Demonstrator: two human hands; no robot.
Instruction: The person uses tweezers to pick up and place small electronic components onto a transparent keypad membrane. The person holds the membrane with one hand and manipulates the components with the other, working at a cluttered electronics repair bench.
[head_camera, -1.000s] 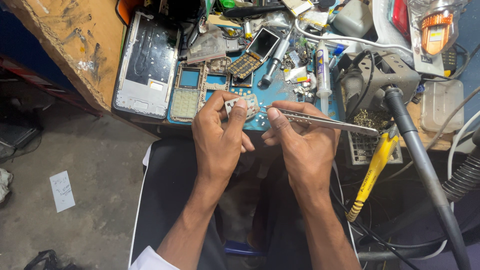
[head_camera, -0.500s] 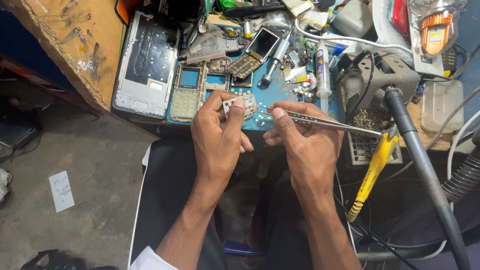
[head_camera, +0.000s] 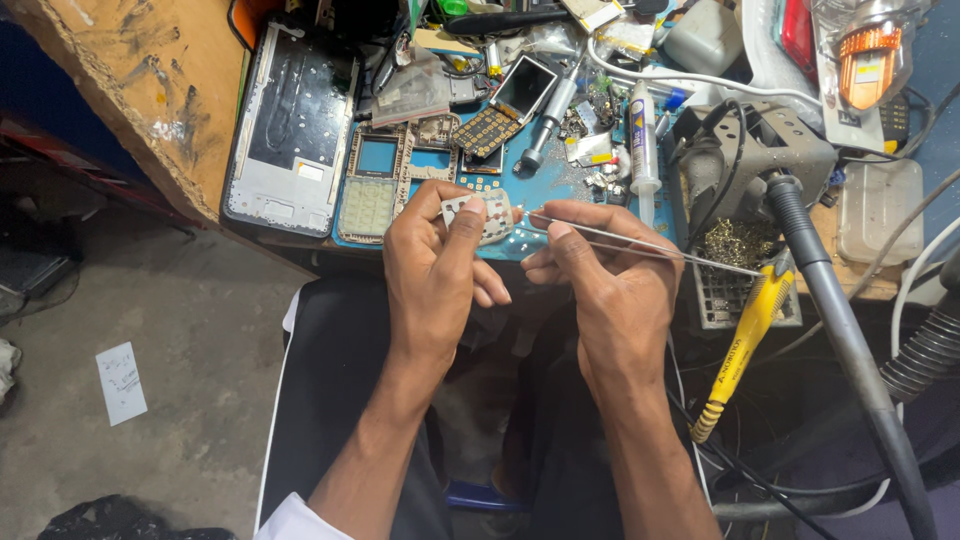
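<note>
Wooden counter (head_camera: 130, 90), scarred and paint-smeared at its bare left corner. Blue mat (head_camera: 590, 185) across its middle, littered with small parts. A grey phone frame (head_camera: 290, 130) lies left of the mat; a keypad panel (head_camera: 367, 205), screwdriver (head_camera: 548, 120) and white syringe tube (head_camera: 643, 140) on it.

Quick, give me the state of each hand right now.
Left hand: closed, pinching a small white keypad piece at the fingertips.
Right hand: closed around metal tweezers, tips pointing at that piece.
</note>
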